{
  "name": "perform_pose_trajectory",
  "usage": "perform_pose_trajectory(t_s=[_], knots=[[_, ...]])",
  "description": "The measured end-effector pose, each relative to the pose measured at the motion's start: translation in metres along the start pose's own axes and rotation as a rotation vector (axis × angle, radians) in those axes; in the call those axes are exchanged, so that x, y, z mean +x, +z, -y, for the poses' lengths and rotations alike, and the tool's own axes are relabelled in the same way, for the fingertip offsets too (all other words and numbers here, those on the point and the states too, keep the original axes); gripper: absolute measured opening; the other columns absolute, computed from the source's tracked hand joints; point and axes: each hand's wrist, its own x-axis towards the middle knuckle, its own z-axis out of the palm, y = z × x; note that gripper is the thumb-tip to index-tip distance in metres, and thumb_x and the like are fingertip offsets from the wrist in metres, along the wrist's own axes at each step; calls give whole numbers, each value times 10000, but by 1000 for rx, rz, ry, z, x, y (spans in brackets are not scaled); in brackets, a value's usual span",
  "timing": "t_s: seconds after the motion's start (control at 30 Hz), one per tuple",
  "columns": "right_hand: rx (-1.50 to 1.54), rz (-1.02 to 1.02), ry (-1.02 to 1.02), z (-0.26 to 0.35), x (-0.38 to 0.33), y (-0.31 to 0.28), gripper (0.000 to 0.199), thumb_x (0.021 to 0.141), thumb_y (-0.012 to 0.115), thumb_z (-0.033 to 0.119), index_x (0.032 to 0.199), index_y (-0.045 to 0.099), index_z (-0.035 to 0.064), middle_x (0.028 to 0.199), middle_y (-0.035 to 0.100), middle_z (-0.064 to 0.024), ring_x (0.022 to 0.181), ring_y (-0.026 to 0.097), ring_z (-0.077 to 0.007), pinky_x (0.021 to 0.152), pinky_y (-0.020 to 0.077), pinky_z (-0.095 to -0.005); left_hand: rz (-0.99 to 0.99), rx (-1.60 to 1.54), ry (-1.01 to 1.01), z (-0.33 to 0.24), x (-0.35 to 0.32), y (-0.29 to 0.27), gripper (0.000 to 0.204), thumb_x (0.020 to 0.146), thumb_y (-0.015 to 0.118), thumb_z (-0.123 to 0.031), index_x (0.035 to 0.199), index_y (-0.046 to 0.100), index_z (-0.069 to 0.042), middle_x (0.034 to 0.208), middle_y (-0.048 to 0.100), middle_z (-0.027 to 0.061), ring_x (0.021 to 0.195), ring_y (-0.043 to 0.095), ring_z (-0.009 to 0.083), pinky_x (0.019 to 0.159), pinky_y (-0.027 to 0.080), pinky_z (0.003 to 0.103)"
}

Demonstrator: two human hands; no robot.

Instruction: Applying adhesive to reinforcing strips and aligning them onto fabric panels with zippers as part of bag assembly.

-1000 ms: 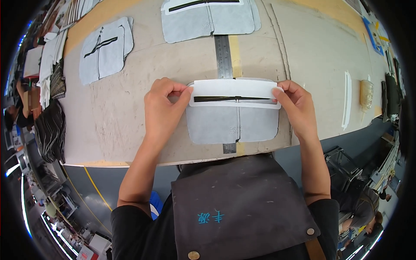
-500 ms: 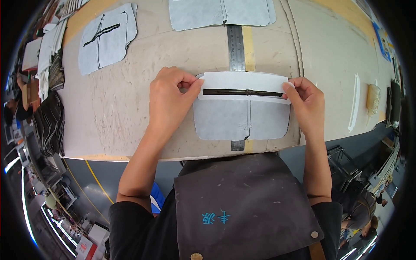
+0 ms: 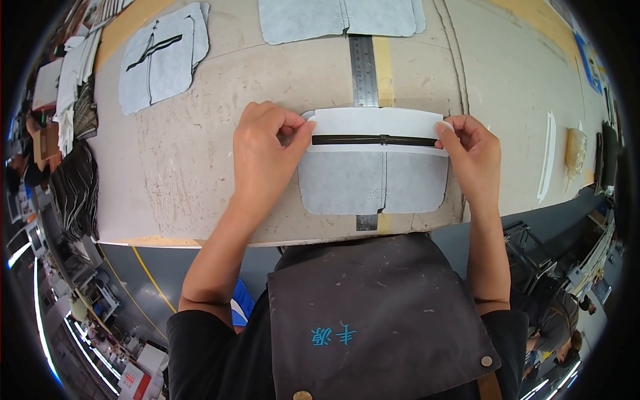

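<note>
A white slotted strip (image 3: 360, 121) lies across the upper part of a light grey panel (image 3: 340, 181) with rounded corners. Through its long slot shows a black band (image 3: 347, 140), with a small crosspiece near the middle. My left hand (image 3: 265, 143) pinches the strip's left end between thumb and fingers. At the opposite end, my right hand (image 3: 475, 153) has its thumb on top and its fingers curled at the edge. A dark seam runs down the panel's middle. Beneath the panel passes a metal ruler (image 3: 363, 73), showing above and below it.
Another grey panel stack (image 3: 303, 20) lies at the far edge of view. More grey panels with black strips (image 3: 163, 67) rest at far left. Yellow tape (image 3: 383, 73) runs beside the ruler. At right are a thin white strip (image 3: 547, 157) and a yellowish bottle (image 3: 575, 152).
The strip's right end has shifted slightly, and the black band now fills the slot more evenly there. Both hands keep their pinch, with the left moving slightly right.
</note>
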Motion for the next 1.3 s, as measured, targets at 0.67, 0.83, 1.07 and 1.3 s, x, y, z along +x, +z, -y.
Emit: perform_pose_trajectory(t_s=[0.67,0.83,1.07,1.3], knots=[[-292,76,-29,9,6,-16,164,810,748,142,789,674,-3,764,659,-75,680,604,-139,630,490,-276,-45,88,132,9,-10,7,136,798,722,3,806,588,-21,804,553,67,763,493,225,658,425,336],[-352,54,-56,7,9,-14,176,811,740,163,780,677,1,742,662,-88,667,614,-164,622,499,-295,-36,93,118,3,-10,6,130,815,715,-1,806,586,-13,805,553,73,769,493,226,648,430,335],[-401,35,-73,8,10,-10,164,806,741,163,771,680,15,730,668,-89,660,629,-173,611,507,-307,-20,106,129,3,-8,4,129,825,709,1,803,582,-5,803,550,80,772,491,226,642,435,333],[-447,-2,-128,1,8,-6,167,797,759,159,778,657,28,741,660,-76,668,633,-177,608,505,-306,-23,122,126,3,-9,4,132,824,712,-2,802,582,-3,800,550,82,770,492,226,657,434,334]])
